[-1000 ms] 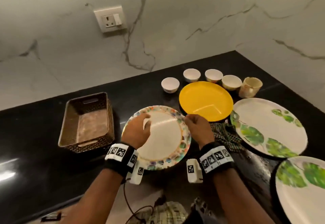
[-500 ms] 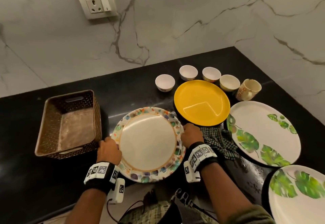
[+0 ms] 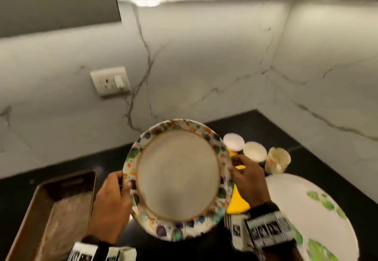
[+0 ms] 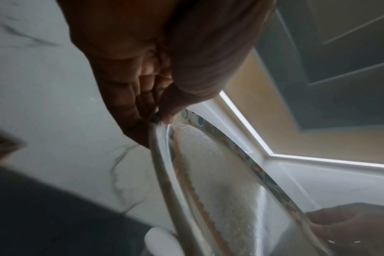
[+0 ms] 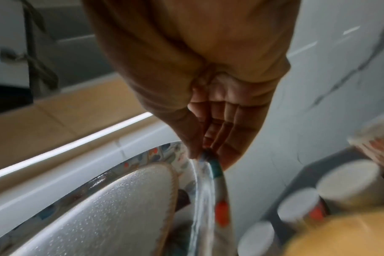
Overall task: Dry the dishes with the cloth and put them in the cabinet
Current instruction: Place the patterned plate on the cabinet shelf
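The person is holding the multicoloured plate [image 3: 177,180] up off the black countertop [image 3: 61,164], gripping it at opposite edges: the left hand [image 3: 111,203] is pinching the left rim, thumb on top and fingers underneath, and the right hand [image 3: 248,181] is pinching the right rim the same way, as both wrist views are showing. The plate is sitting nearly flat between the two hands, face up and tipped slightly toward the person, with the marble wall [image 3: 204,66] behind it. The grey upper cabinet [image 3: 57,0] is hanging above and to the left, so the plate is lying below it and to the right of its door; the left hand is the nearer one to it. Judging from this, the coming move is calling for an upward, leftward carry. The brown basket [image 3: 67,189], small bowls [image 3: 254,151], mug [image 3: 278,159], yellow plate [image 3: 238,203] and leaf-patterned plate [image 3: 306,209] are resting on the counter below.
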`<state>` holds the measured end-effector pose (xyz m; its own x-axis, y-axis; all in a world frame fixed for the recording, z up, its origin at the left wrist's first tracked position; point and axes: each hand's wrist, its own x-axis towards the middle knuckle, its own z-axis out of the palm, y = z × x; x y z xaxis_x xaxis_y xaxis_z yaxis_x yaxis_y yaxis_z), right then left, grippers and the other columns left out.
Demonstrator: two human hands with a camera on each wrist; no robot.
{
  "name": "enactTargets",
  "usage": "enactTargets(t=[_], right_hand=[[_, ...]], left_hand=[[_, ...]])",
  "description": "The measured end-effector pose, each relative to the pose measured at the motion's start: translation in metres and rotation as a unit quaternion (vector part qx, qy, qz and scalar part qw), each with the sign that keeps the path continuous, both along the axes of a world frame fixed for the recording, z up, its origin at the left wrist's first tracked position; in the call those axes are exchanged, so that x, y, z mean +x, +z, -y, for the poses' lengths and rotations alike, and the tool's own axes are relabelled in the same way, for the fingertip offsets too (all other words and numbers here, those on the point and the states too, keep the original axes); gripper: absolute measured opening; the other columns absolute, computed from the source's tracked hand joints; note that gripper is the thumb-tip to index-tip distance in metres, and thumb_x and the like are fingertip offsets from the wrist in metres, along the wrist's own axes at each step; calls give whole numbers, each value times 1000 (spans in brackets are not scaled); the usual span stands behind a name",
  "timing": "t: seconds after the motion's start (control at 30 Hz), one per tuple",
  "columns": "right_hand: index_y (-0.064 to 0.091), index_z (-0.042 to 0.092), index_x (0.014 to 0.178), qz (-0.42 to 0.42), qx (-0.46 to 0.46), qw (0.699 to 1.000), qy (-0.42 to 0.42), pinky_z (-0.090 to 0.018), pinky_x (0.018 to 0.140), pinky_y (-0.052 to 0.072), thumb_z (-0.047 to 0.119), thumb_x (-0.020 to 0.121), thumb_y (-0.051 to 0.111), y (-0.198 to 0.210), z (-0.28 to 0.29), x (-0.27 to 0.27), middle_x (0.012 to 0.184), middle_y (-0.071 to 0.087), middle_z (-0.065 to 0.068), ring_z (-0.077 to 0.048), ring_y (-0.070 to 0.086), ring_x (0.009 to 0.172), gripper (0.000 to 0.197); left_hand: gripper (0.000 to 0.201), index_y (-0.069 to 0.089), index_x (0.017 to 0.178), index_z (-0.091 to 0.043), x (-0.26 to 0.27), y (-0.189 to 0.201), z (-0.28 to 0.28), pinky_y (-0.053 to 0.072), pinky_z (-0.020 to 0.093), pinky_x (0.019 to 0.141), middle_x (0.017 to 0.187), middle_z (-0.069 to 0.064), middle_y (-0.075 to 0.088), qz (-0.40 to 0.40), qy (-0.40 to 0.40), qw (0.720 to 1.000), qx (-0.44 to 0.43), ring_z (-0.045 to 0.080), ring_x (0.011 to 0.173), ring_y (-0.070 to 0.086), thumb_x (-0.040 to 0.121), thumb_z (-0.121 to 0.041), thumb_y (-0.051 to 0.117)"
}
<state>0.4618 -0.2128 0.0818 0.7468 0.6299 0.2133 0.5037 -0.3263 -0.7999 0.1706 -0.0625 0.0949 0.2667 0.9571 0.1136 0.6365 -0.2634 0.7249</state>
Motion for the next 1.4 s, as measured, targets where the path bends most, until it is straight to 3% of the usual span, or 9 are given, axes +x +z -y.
enactTargets(t=[0.27, 0.4, 0.5, 0.6, 0.67, 0.83, 1.23, 1.33, 1.4], right_hand=[[72, 42, 88, 38, 171, 983, -64, -24, 59, 57, 4, 86, 76, 149, 53, 69, 74, 75, 13, -9, 72, 60, 38], [69, 45, 101, 79, 255, 960, -85, -51, 78, 62, 25, 92, 73, 222, 66, 87, 85, 78, 11, -19, 77, 75, 22], [70, 39, 103, 114, 289, 946, -93, -55, 85, 59, 31, 91, 72, 279, 61, 107, 88, 78, 6, -22, 76, 83, 15], [71, 46, 93, 157, 326, 925, -113, -54, 86, 60, 34, 82, 74, 331, 48, 134, 95, 75, 6, -27, 74, 90, 17], [72, 42, 92, 180, 323, 920, -131, -54, 86, 60, 40, 74, 74, 360, 33, 158, 94, 75, 3, -29, 73, 91, 18], [75, 26, 87, 151, 283, 938, -132, -50, 81, 62, 36, 66, 77, 419, -26, 215, 83, 76, 0, -28, 75, 83, 24], [77, 4, 81, 180, 133, 973, -57, -46, 75, 64, 27, 77, 84, 479, -164, 250, 82, 77, -14, -30, 75, 75, 24], [76, 4, 85, 185, 123, 974, -45, -44, 76, 64, 26, 78, 85, 478, -196, 251, 86, 77, -14, -29, 75, 76, 25], [76, 2, 87, 192, 112, 974, -41, -39, 72, 63, 26, 79, 84, 479, -215, 247, 87, 76, -15, -28, 75, 77, 27]], left_hand=[[26, 53, 113, -40, 68, 161, -13, 51, 9, 68, 101, -21, 61, 104, -158, 946, 263, -9, 88, 62, 94, -27, 65], [22, 53, 117, -32, 93, 240, -4, 43, 6, 70, 103, -21, 59, 143, -174, 909, 351, -5, 82, 56, 96, -32, 60], [22, 53, 115, -17, 120, 296, -1, 38, 7, 65, 105, -4, 59, 161, -171, 885, 401, 3, 80, 48, 94, -20, 59], [28, 49, 112, -8, 159, 351, -13, 44, 18, 69, 107, 5, 54, 171, -161, 900, 367, 17, 86, 54, 87, -6, 60], [31, 48, 114, -4, 187, 386, -24, 53, 41, 84, 113, 14, 56, 166, -143, 915, 340, 34, 99, 61, 85, -5, 60], [54, 40, 136, 1, 226, 465, -47, 45, 45, 101, 139, 21, 50, 64, -51, 948, 308, 41, 127, 53, 92, -13, 67], [42, 58, 124, 3, 243, 514, -122, 52, 38, 85, 126, 17, 62, -80, 80, 933, 340, 35, 116, 64, 88, -15, 70], [89, 42, 150, -13, 243, 517, -125, 57, 41, 91, 125, 16, 62, -70, 93, 940, 320, 36, 115, 66, 69, -10, 78], [115, 27, 158, -37, 238, 513, -122, 61, 38, 75, 113, 4, 68, -61, 62, 949, 302, 25, 99, 72, 58, -7, 76]])
